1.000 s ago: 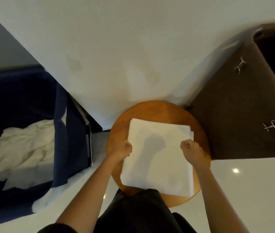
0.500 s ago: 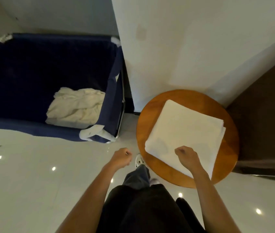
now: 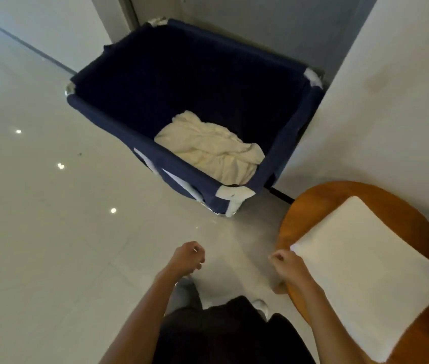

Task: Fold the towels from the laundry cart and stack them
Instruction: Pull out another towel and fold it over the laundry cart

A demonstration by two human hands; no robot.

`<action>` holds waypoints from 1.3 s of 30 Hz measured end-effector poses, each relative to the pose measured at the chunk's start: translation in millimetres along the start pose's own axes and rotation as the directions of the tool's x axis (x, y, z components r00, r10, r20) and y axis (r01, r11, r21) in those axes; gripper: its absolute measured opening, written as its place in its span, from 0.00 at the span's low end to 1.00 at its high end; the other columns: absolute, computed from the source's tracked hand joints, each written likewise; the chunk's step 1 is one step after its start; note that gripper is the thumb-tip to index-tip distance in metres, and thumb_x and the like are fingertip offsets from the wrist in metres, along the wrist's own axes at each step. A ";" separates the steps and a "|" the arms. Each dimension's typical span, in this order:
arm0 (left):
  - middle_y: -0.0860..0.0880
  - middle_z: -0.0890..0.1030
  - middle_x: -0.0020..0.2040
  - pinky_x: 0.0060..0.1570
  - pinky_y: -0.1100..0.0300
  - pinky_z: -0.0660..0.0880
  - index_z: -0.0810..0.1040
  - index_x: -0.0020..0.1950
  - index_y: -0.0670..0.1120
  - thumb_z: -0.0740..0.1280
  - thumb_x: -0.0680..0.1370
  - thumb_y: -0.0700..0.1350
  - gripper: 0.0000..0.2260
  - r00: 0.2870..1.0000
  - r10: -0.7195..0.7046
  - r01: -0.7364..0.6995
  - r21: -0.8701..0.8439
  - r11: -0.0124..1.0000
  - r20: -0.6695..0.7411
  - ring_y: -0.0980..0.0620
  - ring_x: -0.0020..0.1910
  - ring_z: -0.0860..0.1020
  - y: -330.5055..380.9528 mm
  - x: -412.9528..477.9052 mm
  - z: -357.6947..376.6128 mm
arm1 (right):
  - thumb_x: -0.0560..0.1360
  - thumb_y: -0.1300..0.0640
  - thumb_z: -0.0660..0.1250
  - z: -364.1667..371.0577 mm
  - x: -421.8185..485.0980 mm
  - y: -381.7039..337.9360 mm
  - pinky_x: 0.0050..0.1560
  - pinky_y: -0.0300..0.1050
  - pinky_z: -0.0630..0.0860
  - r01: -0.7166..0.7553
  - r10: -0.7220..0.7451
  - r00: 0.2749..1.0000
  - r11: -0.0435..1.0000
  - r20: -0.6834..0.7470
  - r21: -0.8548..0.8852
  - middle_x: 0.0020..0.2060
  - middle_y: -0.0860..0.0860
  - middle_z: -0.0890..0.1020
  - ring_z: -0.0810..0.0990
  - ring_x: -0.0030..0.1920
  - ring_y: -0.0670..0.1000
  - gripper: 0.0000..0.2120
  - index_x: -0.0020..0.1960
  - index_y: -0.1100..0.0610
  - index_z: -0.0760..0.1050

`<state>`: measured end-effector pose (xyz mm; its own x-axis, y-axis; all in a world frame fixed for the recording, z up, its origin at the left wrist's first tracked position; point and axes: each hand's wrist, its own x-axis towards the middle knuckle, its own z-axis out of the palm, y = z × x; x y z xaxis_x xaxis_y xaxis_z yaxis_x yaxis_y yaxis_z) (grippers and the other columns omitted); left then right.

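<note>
A stack of folded white towels point(image 3: 365, 269) lies on a round wooden table point(image 3: 310, 206) at the lower right. A dark blue laundry cart point(image 3: 139, 143) stands on the floor ahead, with a crumpled cream towel point(image 3: 208, 148) in its near right corner. My left hand point(image 3: 187, 258) hovers over the floor with fingers curled, holding nothing. My right hand point(image 3: 285, 265) is also curled and empty, just left of the stack's near corner and apart from it.
Glossy pale floor tiles point(image 3: 50, 232) spread to the left. A white wall point(image 3: 392, 101) rises behind the table, and a grey door panel point(image 3: 260, 27) stands behind the cart. My dark trousers point(image 3: 229, 334) and a shoe point(image 3: 260, 306) show below.
Both hands have let go of the folded stack and pulled off the table. My view has swung left, bringing the cart to the centre and the table to the lower right.
</note>
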<state>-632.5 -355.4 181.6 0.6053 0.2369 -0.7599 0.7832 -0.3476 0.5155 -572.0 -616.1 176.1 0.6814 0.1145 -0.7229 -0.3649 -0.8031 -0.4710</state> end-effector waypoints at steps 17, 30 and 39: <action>0.43 0.83 0.46 0.35 0.62 0.73 0.77 0.49 0.43 0.61 0.79 0.41 0.06 0.986 -0.094 0.069 -0.172 0.983 -0.139 0.49 0.38 0.79 -69.6 92.2 -262.3 | 0.78 0.54 0.61 85.2 81.5 -281.6 0.41 0.42 0.69 0.164 -0.160 0.986 0.981 0.045 -0.107 0.38 0.49 0.79 0.76 0.42 0.51 0.09 0.39 0.51 0.73; 0.46 0.80 0.49 0.52 0.52 0.79 0.77 0.52 0.44 0.60 0.79 0.40 0.07 0.991 0.127 -0.119 0.131 0.984 -0.051 0.47 0.48 0.80 81.9 215.1 -346.8 | 0.80 0.55 0.61 30.7 192.5 -356.2 0.45 0.44 0.73 0.138 -0.130 0.988 0.986 -0.082 0.098 0.43 0.53 0.81 0.79 0.46 0.52 0.10 0.48 0.59 0.77; 0.41 0.82 0.44 0.42 0.54 0.73 0.78 0.48 0.40 0.58 0.77 0.41 0.09 0.990 0.113 -0.130 0.267 0.955 0.079 0.44 0.42 0.78 178.4 292.3 -375.0 | 0.79 0.58 0.60 23.5 267.0 -380.3 0.37 0.41 0.67 -0.027 0.027 1.000 0.988 0.003 0.152 0.42 0.60 0.81 0.76 0.42 0.51 0.12 0.46 0.66 0.77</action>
<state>-262.6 -8.0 200.0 0.6766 0.1237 -0.7259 0.6312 -0.6051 0.4853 -266.3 -266.4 150.3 0.6694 0.0941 -0.7369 -0.4757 -0.7076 -0.5225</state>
